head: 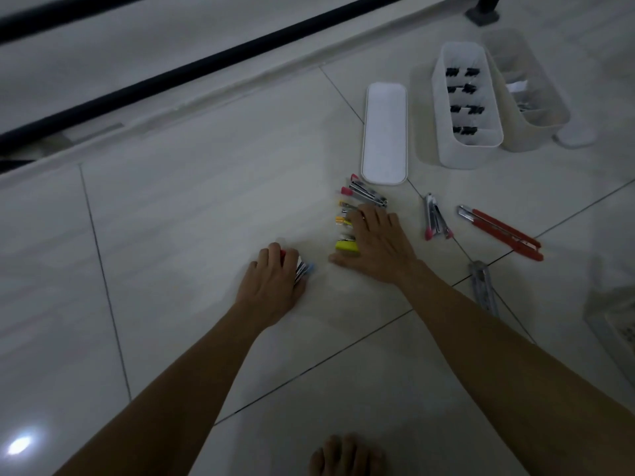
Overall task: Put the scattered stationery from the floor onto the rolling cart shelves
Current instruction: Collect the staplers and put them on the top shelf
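The left hand curls its fingers round a small bundle of flat metal pieces with red and blue plastic ends, held low on the glossy tiled floor. The right hand lies flat, fingers straight, on a row of metal clips. Their caps are pink and yellow. Each long axis runs left-right, caps pointing left.

Bare forearms, bare toes, a ring on the right hand.
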Tool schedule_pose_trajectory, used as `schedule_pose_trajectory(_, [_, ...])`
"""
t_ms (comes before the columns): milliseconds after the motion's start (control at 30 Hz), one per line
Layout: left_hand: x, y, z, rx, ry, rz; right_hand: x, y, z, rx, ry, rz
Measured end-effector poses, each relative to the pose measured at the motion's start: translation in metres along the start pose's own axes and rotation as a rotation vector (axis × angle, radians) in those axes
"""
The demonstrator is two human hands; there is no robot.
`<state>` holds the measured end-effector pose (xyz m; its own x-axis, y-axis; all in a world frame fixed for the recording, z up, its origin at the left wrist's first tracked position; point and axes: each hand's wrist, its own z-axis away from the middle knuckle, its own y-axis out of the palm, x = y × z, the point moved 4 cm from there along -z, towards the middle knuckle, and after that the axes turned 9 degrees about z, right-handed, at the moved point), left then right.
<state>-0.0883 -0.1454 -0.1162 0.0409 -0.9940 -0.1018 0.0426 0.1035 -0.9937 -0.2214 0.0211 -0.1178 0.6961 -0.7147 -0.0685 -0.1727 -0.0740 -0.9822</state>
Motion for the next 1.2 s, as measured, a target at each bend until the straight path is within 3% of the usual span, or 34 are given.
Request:
schedule_pose_trajectory(100, [0.003,0.000,-0.002,0.000,-0.021,0.110,-0.003,0.003,-0.003,0.072,0.041,-0.004])
schedule_pose_trajectory(167, [0.001,-0.006,-0.004,-0.066,-0.112,0.368,-0.004,0.005,-0.005,0.116,0.041,0.009])
schedule_pose_trajectory(267, [-0.004,-0.016,-0.008,-0.110,-0.557,1.030,-0.002,0.007,-0.005,0.127,-0.006,0.010])
schedule_pose_trajectory(333, [-0.011,-0.016,-0.006,0.023,-0.870,1.646,0.000,0.007,-0.001,0.081,-0.010,-0.022])
schedule_pose_trajectory(367, [-0.014,-0.016,-0.003,0.119,-0.942,1.911,0.001,0.006,0.000,0.060,-0.012,-0.033])
schedule_pose_trajectory(433, [-0.016,-0.022,0.004,0.263,-0.866,2.284,0.003,0.004,0.002,0.043,-0.012,-0.031])
schedule_pose_trajectory(500, [-0.017,-0.028,0.010,0.291,-0.704,2.509,0.007,0.001,0.001,0.046,0.004,-0.005])
schedule_pose_trajectory(600, [-0.022,-0.040,0.011,0.348,-0.560,2.634,0.017,-0.002,0.003,0.035,0.056,0.008])
schedule_pose_trajectory(833, [-0.038,-0.040,0.010,0.493,-0.597,2.620,0.027,-0.002,0.016,0.013,0.125,0.045])
schedule_pose_trajectory(1000, [-0.038,-0.043,0.007,0.478,-0.554,2.630,0.025,-0.006,0.019,0.065,0.228,-0.153])
schedule_pose_trajectory(1100, [-0.037,-0.042,0.006,0.444,-0.565,2.630,0.014,-0.018,0.023,-0.042,0.625,-0.700])
schedule_pose_trajectory(1167, [-0.039,-0.041,0.005,0.422,-0.575,2.632,0.007,-0.022,0.025,-0.051,1.007,-1.320])
schedule_pose_trajectory(1200, [-0.041,-0.041,0.004,0.416,-0.582,2.633,0.008,-0.023,0.026,0.012,1.108,-1.655])
